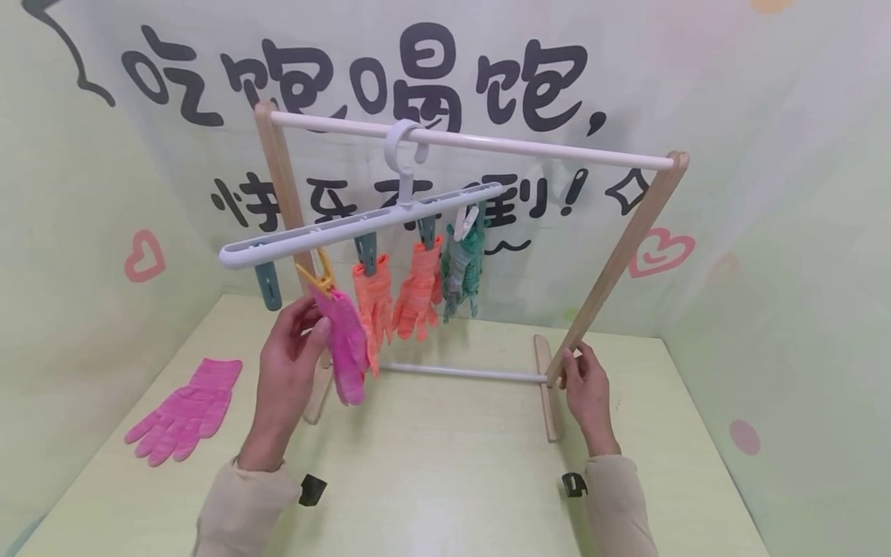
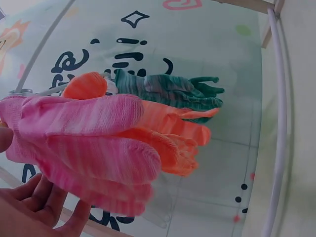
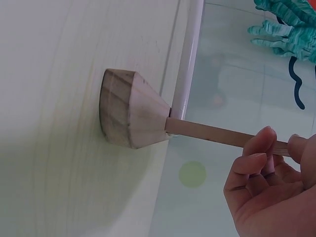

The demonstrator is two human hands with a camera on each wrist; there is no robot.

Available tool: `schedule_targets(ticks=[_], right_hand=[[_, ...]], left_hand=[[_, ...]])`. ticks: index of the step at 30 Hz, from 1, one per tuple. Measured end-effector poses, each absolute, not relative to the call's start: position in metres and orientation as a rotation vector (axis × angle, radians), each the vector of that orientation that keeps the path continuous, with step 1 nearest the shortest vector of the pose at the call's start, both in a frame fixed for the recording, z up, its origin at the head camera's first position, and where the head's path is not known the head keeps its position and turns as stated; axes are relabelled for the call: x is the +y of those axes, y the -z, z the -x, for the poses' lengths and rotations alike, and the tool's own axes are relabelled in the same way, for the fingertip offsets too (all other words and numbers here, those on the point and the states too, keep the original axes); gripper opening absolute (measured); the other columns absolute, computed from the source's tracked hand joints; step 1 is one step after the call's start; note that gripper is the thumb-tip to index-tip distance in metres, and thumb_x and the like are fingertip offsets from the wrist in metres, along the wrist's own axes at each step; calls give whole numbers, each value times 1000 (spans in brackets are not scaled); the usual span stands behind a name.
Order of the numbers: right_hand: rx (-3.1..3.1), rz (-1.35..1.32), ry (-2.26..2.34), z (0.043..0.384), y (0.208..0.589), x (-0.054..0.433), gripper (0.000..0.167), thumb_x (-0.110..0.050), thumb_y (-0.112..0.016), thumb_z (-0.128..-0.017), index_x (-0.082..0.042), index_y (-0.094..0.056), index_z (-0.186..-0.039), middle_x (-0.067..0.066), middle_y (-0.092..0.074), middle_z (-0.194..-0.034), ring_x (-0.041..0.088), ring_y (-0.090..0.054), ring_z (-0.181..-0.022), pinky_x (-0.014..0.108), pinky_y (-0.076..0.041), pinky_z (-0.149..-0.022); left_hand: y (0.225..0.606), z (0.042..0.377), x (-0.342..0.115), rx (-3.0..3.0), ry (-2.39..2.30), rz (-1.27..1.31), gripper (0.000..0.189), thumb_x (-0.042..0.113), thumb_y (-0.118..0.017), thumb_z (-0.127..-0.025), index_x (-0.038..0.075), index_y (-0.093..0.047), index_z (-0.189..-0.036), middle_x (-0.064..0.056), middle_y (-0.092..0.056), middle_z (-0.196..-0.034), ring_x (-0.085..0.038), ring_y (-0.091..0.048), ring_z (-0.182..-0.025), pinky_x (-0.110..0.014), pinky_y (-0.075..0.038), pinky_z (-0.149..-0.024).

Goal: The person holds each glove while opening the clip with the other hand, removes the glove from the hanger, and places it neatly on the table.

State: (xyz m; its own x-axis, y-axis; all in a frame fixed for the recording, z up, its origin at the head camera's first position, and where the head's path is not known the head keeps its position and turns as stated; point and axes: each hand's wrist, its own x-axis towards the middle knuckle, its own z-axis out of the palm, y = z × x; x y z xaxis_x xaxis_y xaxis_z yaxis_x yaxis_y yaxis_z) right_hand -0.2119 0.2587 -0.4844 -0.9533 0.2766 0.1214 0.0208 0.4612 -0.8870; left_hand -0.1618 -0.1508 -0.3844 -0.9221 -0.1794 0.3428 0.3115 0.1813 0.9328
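My left hand (image 1: 288, 356) is beside a pink glove (image 1: 344, 344), its thumb near the cuff and its fingers loosely bent by the edge. A yellow clothespin (image 1: 323, 277) bites the cuff, and the glove hangs below a light grey hanger (image 1: 313, 234). The left wrist view shows the pink glove (image 2: 94, 143) in front of orange gloves (image 2: 168, 128) and a green one (image 2: 163, 91). Low on the drying rack's right side, my right hand (image 1: 587, 391) pinches the wooden post (image 1: 619, 247); the right wrist view shows thumb and fingertips around that post (image 3: 212, 134).
The hanger's hook (image 1: 400, 143) loops over the rack's white top bar (image 1: 529, 145). A second pink glove (image 1: 191, 410) lies flat on the table at left. A grey-blue clothespin (image 1: 267, 286) hangs at the hanger's left end. Wall sheets (image 1: 800, 271) enclose the table.
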Motion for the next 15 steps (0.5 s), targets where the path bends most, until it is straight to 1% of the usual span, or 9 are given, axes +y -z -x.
schedule_targets(ticks=[3,6,10,13,15], right_hand=[[-2468,265,-1487,211,484,259,41,-32,-47,-112,-14,-53,-148,5,-58,-83,17,-57,-71,22,-42,-57],[-2472,268,-1480,211,484,259,41,-32,-47,-112,-13,-53,-148,4,-58,-83,17,-58,-71,22,-44,-60],[-2462,265,-1483,211,484,259,42,-32,-48,-111,-12,-54,-148,4,-58,-82,15,-58,-71,21,-45,-61],[-2458,268,-1484,211,484,259,41,-32,-48,-111,-12,-54,-147,4,-58,-83,14,-58,-70,21,-46,-61],[-2459,271,-1481,211,485,258,41,-32,-48,-111,-13,-54,-147,4,-58,-83,15,-58,-70,21,-46,-62]], left_hand=[[381,160,-149,-2036,1835,88,43,16,-60,-106,9,-53,-147,9,-60,-122,-10,-59,-115,-8,-52,-92],[379,158,-149,-2009,1871,55,34,14,-63,-104,9,-61,-137,7,-63,-114,-11,-61,-103,-11,-56,-83],[380,155,-150,-2013,1860,15,22,13,-66,-102,9,-69,-123,10,-66,-103,-10,-61,-88,-13,-57,-72],[381,153,-150,-2032,1842,-20,23,14,-67,-101,6,-70,-122,13,-67,-98,-10,-61,-84,-14,-56,-68],[382,150,-150,-2051,1834,-37,28,16,-68,-101,4,-70,-126,14,-69,-99,-9,-63,-84,-15,-57,-69]])
